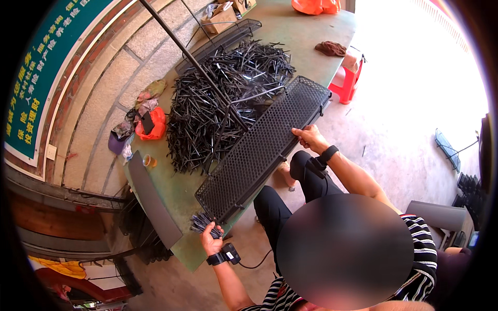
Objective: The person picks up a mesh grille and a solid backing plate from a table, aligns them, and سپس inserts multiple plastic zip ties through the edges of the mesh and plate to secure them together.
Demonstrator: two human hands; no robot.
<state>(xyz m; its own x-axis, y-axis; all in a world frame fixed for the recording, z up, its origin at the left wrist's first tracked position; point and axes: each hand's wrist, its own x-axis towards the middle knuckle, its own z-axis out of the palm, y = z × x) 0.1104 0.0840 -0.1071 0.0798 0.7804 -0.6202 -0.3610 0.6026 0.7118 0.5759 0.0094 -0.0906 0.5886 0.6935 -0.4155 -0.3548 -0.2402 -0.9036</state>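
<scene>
Everything here is placed against one landmark: the long black perforated mesh panel (262,150), which lies slantwise across the near edge of the green tabletop (176,194). Only one such panel is in hand; a second black mesh tray (220,40) lies well beyond it at the far end of the tabletop.

Farthest left of the panel, by the wall, sit one purple container (115,142), one orange plastic bag (153,127) with a dark flat thing on it, and some crumpled cloths (150,93). One small cup (149,161) stands nearer, left of the panel's lower half. One grey flat strip (153,199) lies along the tabletop's left edge.

At the panel's lower left corner is the left hand (210,239), its grip pressed around one bundle of thin black rods (203,223), which touches that corner. The wrist carries a black band with a small device and a cable.

Just above and left of the panel lies one great heap of loose black rods (223,98), too many to count, touching the panel's long edge. One long dark bar (192,59) crosses over the heap.

At the panel's right long edge, the right hand (309,137) pinches the rim, fingers curled over it; a black watch sits on that wrist.

Right of the panel's upper end: one brown rag (331,48), one red stool (348,83), and a second orange bag (315,6) at the far edge.
</scene>
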